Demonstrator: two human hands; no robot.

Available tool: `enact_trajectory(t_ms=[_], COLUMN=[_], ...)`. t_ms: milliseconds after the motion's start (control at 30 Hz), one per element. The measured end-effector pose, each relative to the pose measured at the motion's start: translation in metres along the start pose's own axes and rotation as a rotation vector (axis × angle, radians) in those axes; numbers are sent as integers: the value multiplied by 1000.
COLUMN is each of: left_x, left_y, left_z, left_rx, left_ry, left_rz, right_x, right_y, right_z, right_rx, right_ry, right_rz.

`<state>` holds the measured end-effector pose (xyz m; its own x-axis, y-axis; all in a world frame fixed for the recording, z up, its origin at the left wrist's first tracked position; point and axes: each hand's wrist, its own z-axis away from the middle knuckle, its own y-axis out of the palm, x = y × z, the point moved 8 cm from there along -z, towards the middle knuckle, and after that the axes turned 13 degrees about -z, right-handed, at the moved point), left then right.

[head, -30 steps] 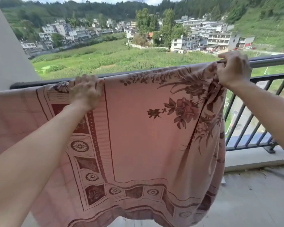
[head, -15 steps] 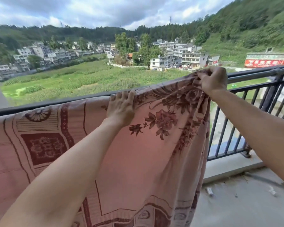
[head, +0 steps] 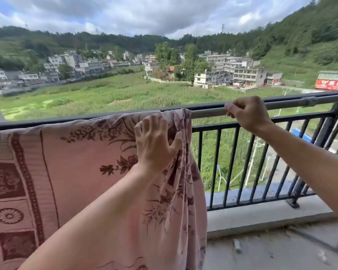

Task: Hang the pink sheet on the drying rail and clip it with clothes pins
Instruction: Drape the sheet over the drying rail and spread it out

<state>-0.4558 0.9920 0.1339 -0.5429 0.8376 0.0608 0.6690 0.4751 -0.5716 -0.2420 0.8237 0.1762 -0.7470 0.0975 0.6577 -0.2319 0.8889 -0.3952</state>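
So the pink sheet [head: 70,172] is hanging over the drying rail [head: 207,112], draping down the near side of it and covering everything from its left end up to roughly the middle, with the sheet's right edge bunching into loose vertical folds just below the rail. The left hand [head: 154,143] is lying flat against those folds right under the rail, fingers spread and mostly open, thumb sticking out toward the sheet's edge; it's pressing on the cloth rather than pinching it, as far as I can tell. The right hand [head: 246,113] is sitting on the bare silver stretch of the rail just right of where the sheet ends, fingers curled loosely with the thumb and fingertips meeting over the tube, and it's not touching the sheet at all. Can't tell whether there's anything small tucked between those fingertips. The rail itself is running along just in front of the dark balcony railing [head: 261,162], whose bars are showing below it on the uncovered side. Down on the concrete floor [head: 281,252], below the rail and right of the sheet's hanging edge, a small pale cylinder-looking bit [head: 237,245] is lying, too small to identify.
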Motion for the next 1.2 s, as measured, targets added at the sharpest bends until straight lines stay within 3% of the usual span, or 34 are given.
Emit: enact_trajectory(t_ms=[133, 200, 300, 400, 467, 567, 633, 700, 833, 1000, 1133, 1200], left_x=[-60, -53, -35, 3, 27, 52, 67, 96, 149, 221, 276, 294], left_y=[41, 40, 12, 3, 2, -11, -17, -18, -10, -7, -15, -18], left_z=[-12, -14, -27, -63, -81, -95, -97, -95, -73, -50, -33, -31], left_rx=[202, 184, 121, 214, 304, 376, 391, 386, 440, 510, 581, 592], left_ry=[-81, -93, -133, -339, -434, -498, -579, -674, -836, -925, -881, -854], left_rz=[-162, -157, 108, 402, 593, 730, 892, 1025, 1151, 1150, 776, 606], right_x=[-8, -6, 6, 26, 42, 52, 51, 58, 74, 129, 183, 199], right_y=[6, 6, 13, 34, 62, 118, 150, 172, 185, 242, 307, 337], right_z=[-2, -3, -1, -6, -16, -31, -36, -42, -66, -112, -125, -128], right_rx=[154, 182, 200, 218, 319, 573, 724, 791, 694, 713, 927, 930], right_ry=[-5, -37, -114, -191, -218, -105, -9, 113, 249, 301, 266, 197], right_rz=[38, 51, 108, 134, 185, 230, 159, -77, -403, -642, -475, -373])
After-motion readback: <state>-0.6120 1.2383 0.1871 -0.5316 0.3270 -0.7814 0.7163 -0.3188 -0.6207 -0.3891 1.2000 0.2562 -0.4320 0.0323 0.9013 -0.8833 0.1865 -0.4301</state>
